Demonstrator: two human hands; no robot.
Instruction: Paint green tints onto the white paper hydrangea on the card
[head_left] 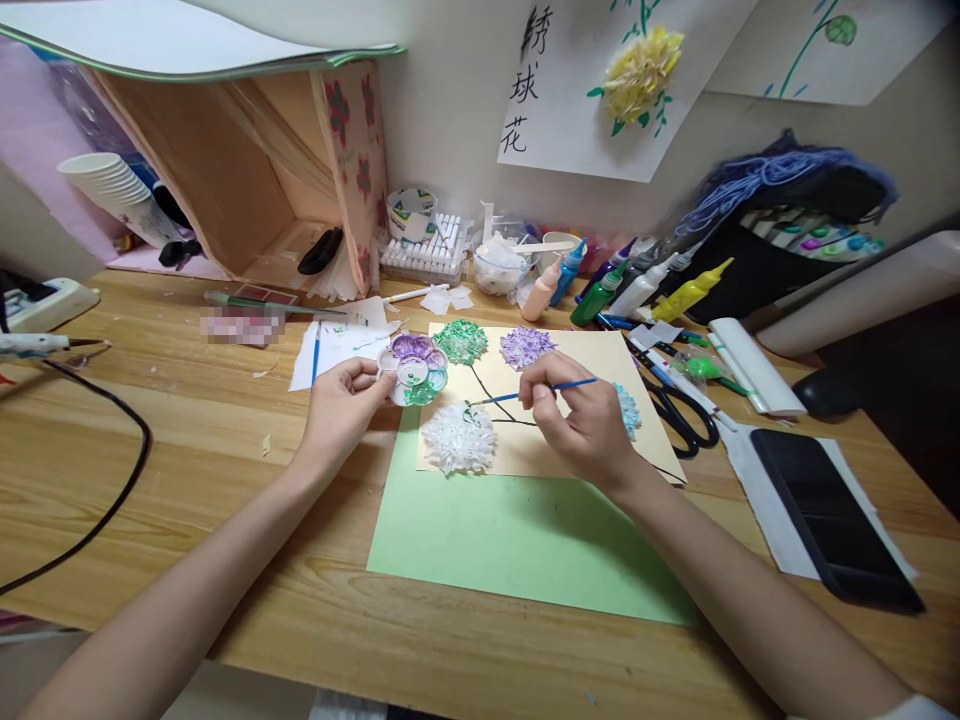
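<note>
Pinched in my left hand (351, 400) is a flower-shaped paint palette (412, 371) with purple and green paint in its wells. My right hand (574, 415) holds a thin blue paintbrush (504, 398), whose tip is at the top of the white paper flower (459, 440); a green mark shows there. That flower lies on a cream sheet (592, 352) with drawn dark stems, along with a green flower (461, 342), a purple flower (526, 347) and a light blue flower (627, 411), partly behind my right hand. A light green sheet (517, 540) lies underneath.
Paint bottles (600, 292), a box of white pens (426, 250) and a cardboard box (292, 170) stand at the back. To the right are black scissors (684, 420) and a phone (836, 515). A black cable (131, 480) curves across the left side.
</note>
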